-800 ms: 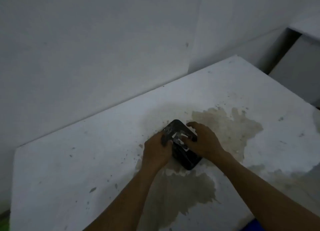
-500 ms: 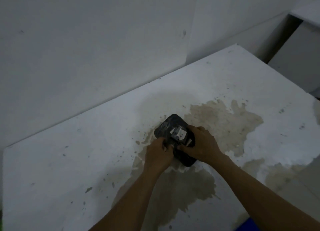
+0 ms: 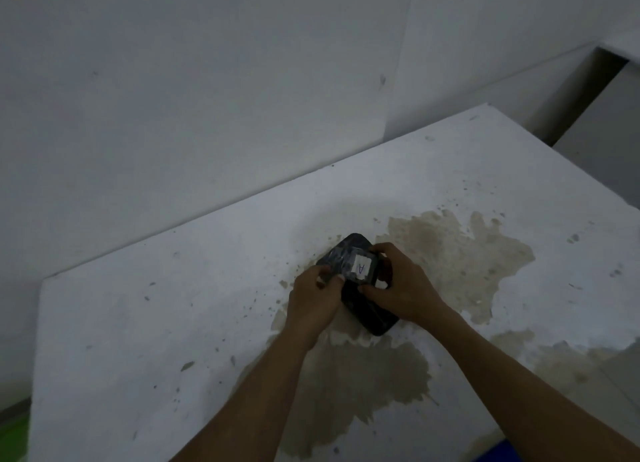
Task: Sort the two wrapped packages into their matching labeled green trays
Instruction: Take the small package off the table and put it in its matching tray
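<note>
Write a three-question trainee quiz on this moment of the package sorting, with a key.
1. True or false: both the left hand and the right hand touch the black package.
2. Which letter is on the white label? A) A B) B C) C
3. Fill in: the package sits on a white table marked with brown ____.

Key: 1 true; 2 A; 3 stains.

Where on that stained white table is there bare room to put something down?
The table is bare left of the left hand, up to the wall, and beyond the brown stain toward the far corner. It is crowded only in the middle, where both hands, the right hand included, grip the dark package.
</note>
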